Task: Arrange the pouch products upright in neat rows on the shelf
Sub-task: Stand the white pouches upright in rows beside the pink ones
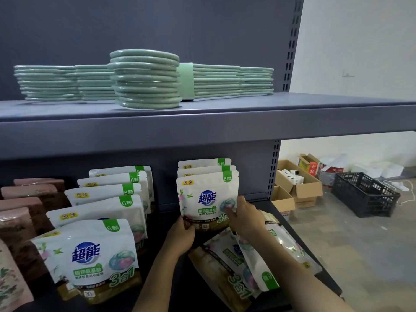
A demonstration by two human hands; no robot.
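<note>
On the lower shelf (pixel 162 251) stands a row of several white-and-green pouches (pixel 101 253), upright, running from front to back at the left. A second row of three upright pouches stands further right. Its front pouch (pixel 206 194) is held at the bottom by both hands. My left hand (pixel 183 235) grips its lower left corner. My right hand (pixel 244 216) grips its lower right side, thumb on the front. Several pouches (pixel 238 262) lie flat in a loose pile on the shelf under my right forearm.
Pink-brown pouches (pixel 22 212) fill the shelf's far left. The upper shelf (pixel 202 122) carries stacks of pale green hangers (pixel 146 79). On the floor to the right sit open cardboard boxes (pixel 299 188) and a black plastic crate (pixel 364 194).
</note>
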